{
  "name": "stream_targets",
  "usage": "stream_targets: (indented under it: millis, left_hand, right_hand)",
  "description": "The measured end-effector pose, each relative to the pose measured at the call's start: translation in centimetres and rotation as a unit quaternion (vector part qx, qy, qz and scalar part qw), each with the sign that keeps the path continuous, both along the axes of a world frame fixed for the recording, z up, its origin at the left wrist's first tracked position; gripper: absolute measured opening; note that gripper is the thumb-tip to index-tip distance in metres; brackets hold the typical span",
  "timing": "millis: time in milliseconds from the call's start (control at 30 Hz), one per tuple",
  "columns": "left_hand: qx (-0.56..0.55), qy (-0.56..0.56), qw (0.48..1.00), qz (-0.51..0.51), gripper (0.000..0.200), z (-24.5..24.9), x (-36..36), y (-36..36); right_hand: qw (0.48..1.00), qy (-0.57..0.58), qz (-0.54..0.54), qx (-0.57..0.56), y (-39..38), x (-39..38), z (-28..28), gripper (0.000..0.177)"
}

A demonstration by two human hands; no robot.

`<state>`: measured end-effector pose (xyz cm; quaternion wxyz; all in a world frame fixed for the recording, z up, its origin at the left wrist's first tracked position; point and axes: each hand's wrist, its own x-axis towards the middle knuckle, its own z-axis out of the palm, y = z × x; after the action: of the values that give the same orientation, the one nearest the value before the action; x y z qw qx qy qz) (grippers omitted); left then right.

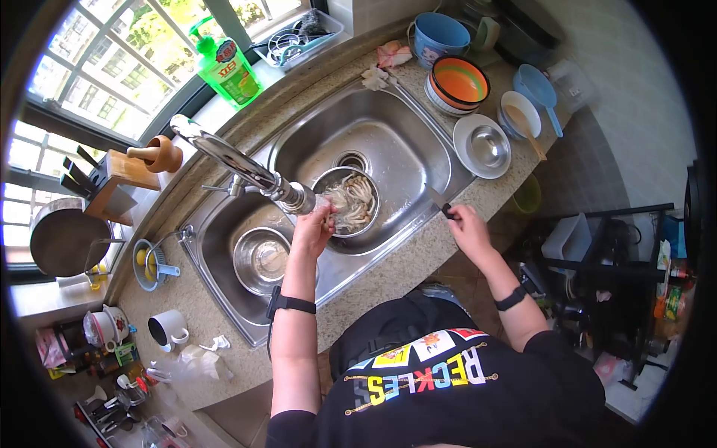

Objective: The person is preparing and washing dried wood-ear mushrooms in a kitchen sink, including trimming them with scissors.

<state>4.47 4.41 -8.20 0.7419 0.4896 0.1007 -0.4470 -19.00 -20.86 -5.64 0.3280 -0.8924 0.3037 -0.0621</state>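
My right hand (470, 230) is closed around the black handle of a small knife (437, 197), its blade pointing over the right sink rim. Under the tap (299, 198), my left hand (317, 224) has its fingers pinched together at the left edge of a metal bowl (377, 209). I cannot tell what the pinch holds. Pale, greyish-white long pieces (351, 200) lie in a heap inside that bowl, which sits in the right basin (403, 127). A second steel bowl (261, 257) stands in the left basin (216, 243).
Bowls (459, 81), a white plate (482, 163) and a blue ladle (536, 86) line the right counter. A knife block (119, 179), a blue strainer (149, 265) and a white mug (170, 328) stand at left. A green soap bottle (230, 71) is by the window.
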Motion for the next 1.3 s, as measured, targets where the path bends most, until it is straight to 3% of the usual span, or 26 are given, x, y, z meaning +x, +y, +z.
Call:
stream_targets:
  millis: [33, 100, 267, 333, 400, 467, 533, 633, 700, 733, 767, 800, 867, 900, 967, 1033, 1133, 1300]
  left_hand:
    - [-0.004, -0.001, 1.000, 0.006, 0.019, -0.6, 0.1, 0.0]
    - [-0.005, -0.003, 1.000, 0.012, 0.020, -1.0, 0.0, 0.0]
    - [-0.053, 0.025, 0.998, -0.015, 0.023, -0.4, -0.3, 0.1]
    - [-0.041, 0.009, 0.999, -0.010, 0.023, -0.1, -0.7, -0.1]
    - [-0.005, -0.053, 0.998, -0.018, 0.021, 0.6, -0.9, -0.3]
    - [-0.016, -0.077, 0.996, -0.045, 0.020, 0.4, -0.5, 0.3]
    - [0.024, -0.141, 0.988, -0.065, 0.025, 0.7, -0.5, 0.3]
    - [0.027, -0.125, 0.992, -0.011, 0.026, 1.8, -1.2, -0.1]
    - [0.008, -0.115, 0.993, 0.008, 0.027, 1.7, -1.4, -0.2]
    - [0.002, -0.106, 0.994, 0.011, 0.025, 1.4, -1.5, -0.3]
    - [-0.004, -0.097, 0.995, 0.015, 0.024, 1.0, -1.5, -0.4]
    - [-0.003, -0.098, 0.995, 0.017, 0.024, 0.4, -1.3, -0.3]
    - [0.059, -0.247, 0.964, -0.077, 0.022, -1.0, -1.0, 0.0]
    - [0.061, -0.248, 0.964, -0.076, 0.022, -1.7, -0.9, 0.0]
    - [0.222, -0.450, 0.860, -0.096, 0.017, -2.1, -0.9, -0.3]
    - [0.233, -0.490, 0.837, -0.073, 0.019, -0.4, -1.5, -0.9]
    - [0.251, -0.548, 0.796, -0.057, 0.022, 1.0, -1.8, -1.5]
    - [0.275, -0.630, 0.722, -0.078, 0.029, 1.7, -2.2, -1.9]
  right_hand:
    - [1.000, 0.000, -0.003, 0.001, -0.3, -1.3, -0.2, 0.022]
    - [0.987, 0.089, -0.009, -0.136, -0.7, -3.3, -0.7, 0.034]
    - [0.992, 0.061, -0.030, -0.111, -0.7, -4.0, -1.6, 0.039]
    - [0.992, 0.087, -0.078, -0.056, -0.8, -3.8, -1.5, 0.040]
    - [0.992, 0.083, -0.055, -0.079, -0.8, -4.2, -1.6, 0.036]
    - [0.979, 0.185, -0.052, -0.066, -0.4, -4.2, -0.9, 0.034]
    - [0.982, 0.159, -0.067, -0.071, -0.2, -4.1, -0.9, 0.029]
    - [0.984, 0.148, -0.038, -0.089, -0.6, -4.1, -1.8, 0.026]
    - [0.961, 0.125, -0.113, 0.220, -0.5, -3.4, -1.5, 0.018]
    - [0.961, 0.125, -0.112, 0.221, -0.5, -3.1, -1.4, 0.018]
    - [0.902, 0.117, -0.101, 0.403, -0.5, -2.8, -1.3, 0.018]
    - [0.810, 0.106, -0.085, 0.570, -0.4, -2.4, -1.1, 0.018]
    - [0.808, 0.106, -0.061, 0.576, 1.6, -0.9, 0.9, 0.016]
    - [0.804, 0.109, -0.033, 0.584, 2.4, -0.1, 1.6, 0.016]
    - [0.797, 0.111, -0.004, 0.594, 3.7, 1.0, 1.8, 0.018]
    - [0.786, 0.129, 0.088, 0.598, 4.8, 1.9, 1.5, 0.028]
    - [0.816, 0.105, 0.118, 0.555, 6.6, 3.1, 1.9, 0.036]
    - [0.805, 0.125, 0.129, 0.565, 7.6, 4.1, 1.6, 0.040]
